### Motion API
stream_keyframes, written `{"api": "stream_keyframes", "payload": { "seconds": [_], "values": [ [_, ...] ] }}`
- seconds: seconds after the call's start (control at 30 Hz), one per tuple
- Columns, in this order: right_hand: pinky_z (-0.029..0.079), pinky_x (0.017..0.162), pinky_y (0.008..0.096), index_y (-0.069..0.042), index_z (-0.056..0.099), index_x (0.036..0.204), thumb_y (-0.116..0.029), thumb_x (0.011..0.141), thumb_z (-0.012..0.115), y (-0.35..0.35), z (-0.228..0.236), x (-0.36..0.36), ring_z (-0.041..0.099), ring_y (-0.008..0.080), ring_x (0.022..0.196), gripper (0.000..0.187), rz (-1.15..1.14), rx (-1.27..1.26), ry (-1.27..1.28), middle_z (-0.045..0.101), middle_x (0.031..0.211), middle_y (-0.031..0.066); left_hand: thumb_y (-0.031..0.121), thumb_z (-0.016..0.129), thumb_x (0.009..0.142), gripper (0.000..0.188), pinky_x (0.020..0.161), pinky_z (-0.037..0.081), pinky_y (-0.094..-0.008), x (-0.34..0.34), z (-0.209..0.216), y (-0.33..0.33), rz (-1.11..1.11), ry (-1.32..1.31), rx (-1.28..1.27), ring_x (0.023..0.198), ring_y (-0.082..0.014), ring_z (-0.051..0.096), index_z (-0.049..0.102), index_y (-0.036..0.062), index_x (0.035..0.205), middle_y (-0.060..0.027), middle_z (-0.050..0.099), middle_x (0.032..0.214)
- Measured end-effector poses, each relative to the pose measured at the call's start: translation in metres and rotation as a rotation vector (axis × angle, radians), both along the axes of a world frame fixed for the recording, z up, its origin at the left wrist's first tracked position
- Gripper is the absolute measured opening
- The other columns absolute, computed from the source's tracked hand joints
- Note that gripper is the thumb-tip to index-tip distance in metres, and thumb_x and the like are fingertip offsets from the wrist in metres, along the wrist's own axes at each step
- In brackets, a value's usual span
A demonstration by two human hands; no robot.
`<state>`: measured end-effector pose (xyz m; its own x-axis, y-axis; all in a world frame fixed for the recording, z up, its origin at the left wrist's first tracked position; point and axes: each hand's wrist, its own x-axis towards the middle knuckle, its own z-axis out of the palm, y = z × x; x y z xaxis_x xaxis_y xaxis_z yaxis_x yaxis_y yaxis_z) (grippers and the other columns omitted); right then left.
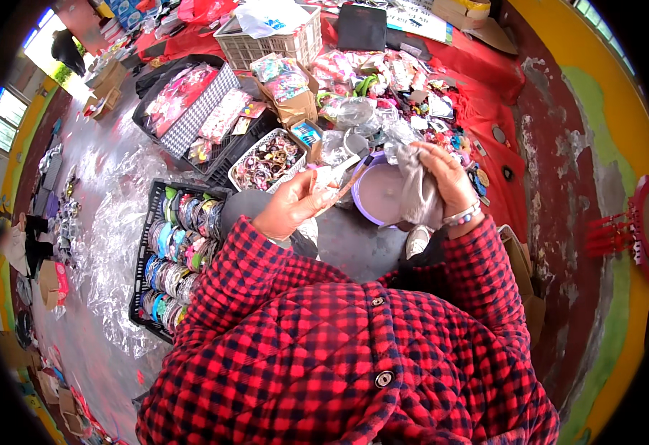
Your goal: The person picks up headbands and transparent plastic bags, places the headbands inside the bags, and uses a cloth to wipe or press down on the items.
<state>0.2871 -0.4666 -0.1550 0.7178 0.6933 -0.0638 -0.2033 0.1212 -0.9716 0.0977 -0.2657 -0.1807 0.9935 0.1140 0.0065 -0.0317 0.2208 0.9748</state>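
Observation:
My right hand (pixel 444 175) is closed on a damp-looking grey cloth (pixel 418 189), which hangs over the right side of a purple basin (pixel 356 196). Cloudy greyish liquid fills the basin. To the left of it, my left hand (pixel 289 208) pinches a small whitish piece with a thin brown strip (pixel 355 178); the strip slants up toward the basin's rim. What kind of thing this is, I cannot tell. By my left forearm stands a black crate (pixel 140 278) packed with rows of colourful headbands (pixel 180 245).
Ahead sit a white basket (pixel 234 175) of hair ties, a cardboard box (pixel 295 111) of bagged goods, a houndstooth bin (pixel 191 100) and a beige crate (pixel 265 50). Small accessories are heaped on red cloth (pixel 487 111). Clear plastic sheeting (pixel 109 245) covers floor at left; a peeling wall (pixel 561 170) rises at right.

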Motion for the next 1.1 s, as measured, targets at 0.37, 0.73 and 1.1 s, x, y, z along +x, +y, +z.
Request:
{"api": "stream_keyframes", "payload": {
  "seconds": [0.37, 0.73, 1.1],
  "values": [
    [0.046, 0.077, 0.0306, -0.002, 0.052, 0.113, -0.008, 0.082, 0.057, 0.024, 0.006, -0.044, 0.06, 0.0219, 0.089, 0.031, 0.328, -0.247, -0.848, 0.06, 0.095, 0.0138, 0.019, 0.039, 0.095, 0.022, 0.063, 0.046, -0.0213, 0.012, 0.006, -0.034, 0.134, -0.06, 0.182, 0.065, -0.0037, 0.042, 0.052, 0.0003, 0.094, 0.0026, 0.044, 0.074],
    [0.046, 0.076, 0.0359, -0.002, 0.046, 0.119, -0.008, 0.079, 0.058, 0.031, 0.008, -0.06, 0.059, 0.0328, 0.088, 0.042, 0.336, -0.279, -0.873, 0.059, 0.094, 0.0203, 0.015, 0.04, 0.092, 0.019, 0.061, 0.041, -0.0454, 0.017, -0.002, -0.037, 0.217, -0.167, 0.881, 0.074, -0.0427, 0.053, 0.047, -0.0019, 0.098, -0.0218, 0.055, 0.078],
    [0.044, 0.078, 0.0302, -0.002, 0.052, 0.112, -0.015, 0.082, 0.061, 0.018, 0.009, -0.018, 0.056, 0.0172, 0.088, 0.034, 0.766, -0.357, -0.743, 0.059, 0.096, 0.0118, 0.011, 0.05, 0.087, 0.012, 0.06, 0.042, -0.0398, 0.016, 0.0, -0.04, 0.153, -0.362, 0.938, 0.07, -0.0339, 0.054, 0.051, 0.0, 0.09, -0.0149, 0.053, 0.075]
  ]
}}
